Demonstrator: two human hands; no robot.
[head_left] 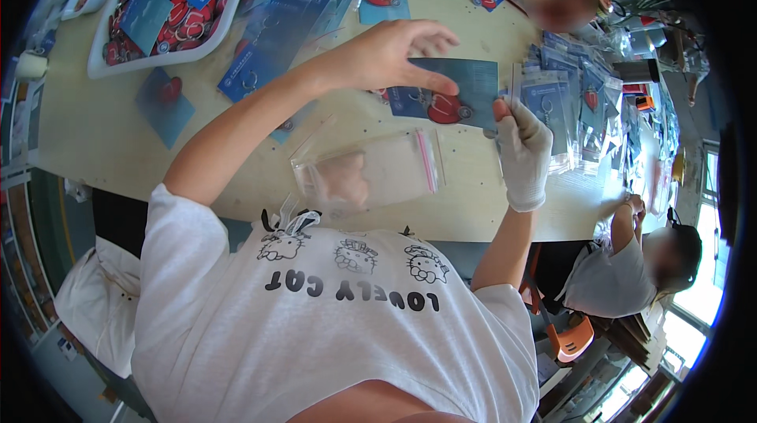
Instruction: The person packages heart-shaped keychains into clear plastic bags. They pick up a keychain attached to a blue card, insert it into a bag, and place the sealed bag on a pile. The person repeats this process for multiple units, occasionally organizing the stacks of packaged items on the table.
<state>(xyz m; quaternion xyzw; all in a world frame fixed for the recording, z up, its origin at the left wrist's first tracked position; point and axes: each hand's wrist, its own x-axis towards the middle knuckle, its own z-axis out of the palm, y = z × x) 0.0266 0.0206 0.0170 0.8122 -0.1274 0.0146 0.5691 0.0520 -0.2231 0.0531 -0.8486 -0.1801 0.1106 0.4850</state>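
A blue card (478,80) with a red heart-shaped keychain (445,109) is held up over the table, seemingly with clear plastic around it. My right hand (527,151), in a white glove with a bare thumb tip, pinches the card's right edge. My left hand (390,54) is bare and reaches across from the left. Its fingers are spread above the card and its thumb lies along the card's face; I cannot tell if it presses on it. Nearer me lies a clear zip bag (394,167) with a pink strip at its right end.
A white bin (98,56) of red keychains and blue cards stands at the back left. Loose blue cards (276,29) lie beside it. Bagged cards (552,100) are piled at right. Two other people, one opposite (561,1) and one at right (607,285), sit at the table.
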